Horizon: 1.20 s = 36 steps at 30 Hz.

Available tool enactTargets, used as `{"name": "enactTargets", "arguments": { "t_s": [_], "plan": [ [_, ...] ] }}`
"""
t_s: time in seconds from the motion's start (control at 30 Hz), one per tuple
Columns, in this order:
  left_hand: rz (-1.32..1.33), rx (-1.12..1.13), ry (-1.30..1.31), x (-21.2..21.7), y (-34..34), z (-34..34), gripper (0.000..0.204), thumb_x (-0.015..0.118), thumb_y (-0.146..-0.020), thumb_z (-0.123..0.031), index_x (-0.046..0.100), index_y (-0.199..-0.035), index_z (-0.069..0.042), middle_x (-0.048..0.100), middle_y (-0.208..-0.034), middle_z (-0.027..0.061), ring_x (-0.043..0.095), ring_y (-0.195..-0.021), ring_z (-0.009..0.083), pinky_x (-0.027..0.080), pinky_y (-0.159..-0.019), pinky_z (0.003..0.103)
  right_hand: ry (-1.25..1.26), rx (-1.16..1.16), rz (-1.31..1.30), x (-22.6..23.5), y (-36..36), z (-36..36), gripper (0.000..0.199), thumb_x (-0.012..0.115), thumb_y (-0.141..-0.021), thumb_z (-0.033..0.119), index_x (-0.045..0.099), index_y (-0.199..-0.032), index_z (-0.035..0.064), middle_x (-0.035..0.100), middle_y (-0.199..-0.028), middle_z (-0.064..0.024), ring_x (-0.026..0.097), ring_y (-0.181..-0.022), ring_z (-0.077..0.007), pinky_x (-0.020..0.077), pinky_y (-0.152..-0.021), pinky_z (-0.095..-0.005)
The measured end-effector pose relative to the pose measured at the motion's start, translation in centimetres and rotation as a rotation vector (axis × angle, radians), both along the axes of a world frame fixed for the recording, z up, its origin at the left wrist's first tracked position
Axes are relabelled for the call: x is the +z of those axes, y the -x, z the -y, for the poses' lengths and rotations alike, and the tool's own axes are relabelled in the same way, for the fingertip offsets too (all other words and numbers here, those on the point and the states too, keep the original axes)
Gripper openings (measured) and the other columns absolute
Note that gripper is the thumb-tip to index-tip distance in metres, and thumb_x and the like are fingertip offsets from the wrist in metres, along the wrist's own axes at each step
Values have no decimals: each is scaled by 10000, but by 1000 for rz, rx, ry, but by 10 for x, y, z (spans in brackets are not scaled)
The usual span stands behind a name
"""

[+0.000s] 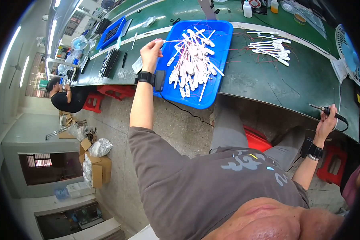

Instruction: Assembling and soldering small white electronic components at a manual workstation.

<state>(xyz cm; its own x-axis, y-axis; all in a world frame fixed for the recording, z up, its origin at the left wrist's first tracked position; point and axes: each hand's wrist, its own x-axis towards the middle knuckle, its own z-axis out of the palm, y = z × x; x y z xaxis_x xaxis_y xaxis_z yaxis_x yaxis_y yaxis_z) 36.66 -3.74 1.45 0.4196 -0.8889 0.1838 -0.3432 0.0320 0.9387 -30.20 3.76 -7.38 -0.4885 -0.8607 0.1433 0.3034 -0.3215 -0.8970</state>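
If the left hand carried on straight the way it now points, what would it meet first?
Probably the pile of white strips in the blue tray. The left hand already holds one strip toward it; depth is unclear, so it may pass above the pile.

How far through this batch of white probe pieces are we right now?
A small group of white pieces lies set apart on the green bench, seemingly finished. In hand: the left hand lifts one white piece by its tip, and the right hand holds a soldering iron. Left: the much larger heap in the blue tray.
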Motion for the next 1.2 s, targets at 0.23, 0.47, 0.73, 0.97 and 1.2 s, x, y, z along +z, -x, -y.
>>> {"name": "enactTargets", "arguments": {
  "t_s": [0.23, 0.47, 0.73, 0.97, 1.2],
  "plan": [
    [-154, 43, 211, 14, 3, 2, 219, 728, -862, -148, 727, -1041, -21, 694, -834, 9, 562, -572, 54, 469, -503, 197, -7, 1, 27, 1, -1, 0, 189, 565, -995, 220, 549, -887, 66, 458, -645, 14, 350, -520, -57, 294, -499, -217],
    [475, 99, 320, 6, 24, 0, 206, 733, -859, -161, 740, -1034, -53, 701, -826, 18, 568, -587, 38, 464, -486, 193, -2, 9, 22, -1, 1, -1, 194, 562, -997, 225, 545, -884, 68, 453, -640, 17, 348, -518, -55, 293, -499, -219],
    [535, 175, 409, 6, 26, -7, 224, 722, -875, -183, 733, -1060, -55, 688, -808, 8, 576, -595, 34, 441, -460, 187, -12, 7, 40, 1, -1, -1, 191, 563, -995, 226, 544, -881, 75, 452, -640, 24, 347, -516, -52, 290, -500, -215],
    [195, 196, 374, 7, 26, -9, 196, 693, -896, -172, 712, -1038, -38, 688, -768, 49, 642, -708, 101, 511, -646, 271, -17, -16, 47, 0, -1, 0, 184, 568, -992, 225, 552, -890, 73, 450, -639, 25, 345, -514, -51, 287, -498, -213],
    [669, 274, 569, 31, 31, -10, 173, 629, -951, -184, 669, -1016, -28, 704, -867, 56, 674, -762, 129, 525, -642, 268, -6, -19, 44, -2, 0, -1, 178, 573, -990, 222, 564, -905, 65, 449, -640, 27, 338, -514, -50, 285, -500, -210]
  ]
}}
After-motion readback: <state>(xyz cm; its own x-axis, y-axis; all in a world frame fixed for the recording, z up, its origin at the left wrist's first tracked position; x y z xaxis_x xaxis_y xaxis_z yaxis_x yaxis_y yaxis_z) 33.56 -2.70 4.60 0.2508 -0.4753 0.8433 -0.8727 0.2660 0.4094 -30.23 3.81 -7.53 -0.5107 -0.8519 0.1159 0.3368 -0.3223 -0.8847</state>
